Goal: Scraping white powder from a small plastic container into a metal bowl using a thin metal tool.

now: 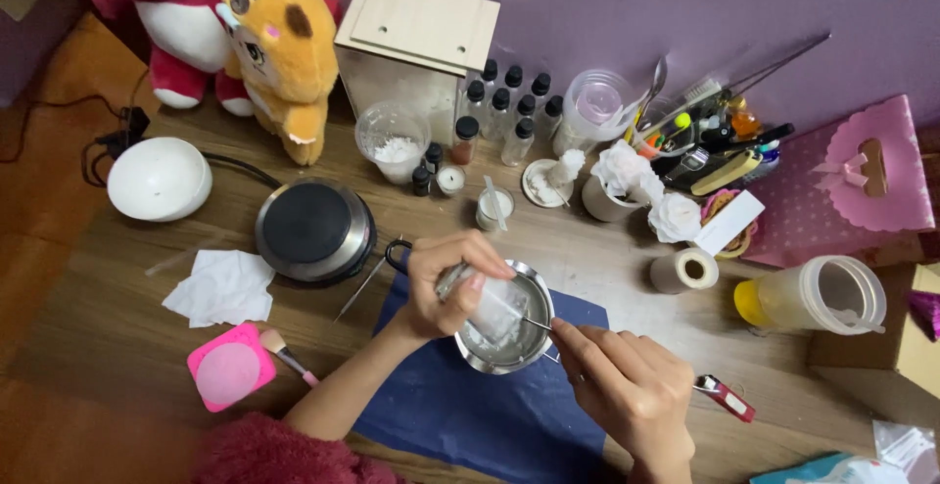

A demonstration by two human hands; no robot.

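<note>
hands at the metal pouring pot

the left hand (446,283) grips a small clear glass container (496,310), tilted over the small metal pouring pot (504,347); its fingers (470,254) are curled shut around the glass. the right hand (627,391) pinches a thin metal tool (537,323) between closed fingers, tip pointed into the glass. the pot stands on a dark blue cloth (460,415) on the wooden tabletop (117,347), its black handle (394,249) towards the round hot plate (313,230). a white tissue (223,288) and a pink square mat (230,367) lie to the left, a makeup brush (286,355) just beside the mat. a red lighter (727,398) lies near the right hand. small dark-capped bottles (509,102) stand at the back.
</note>
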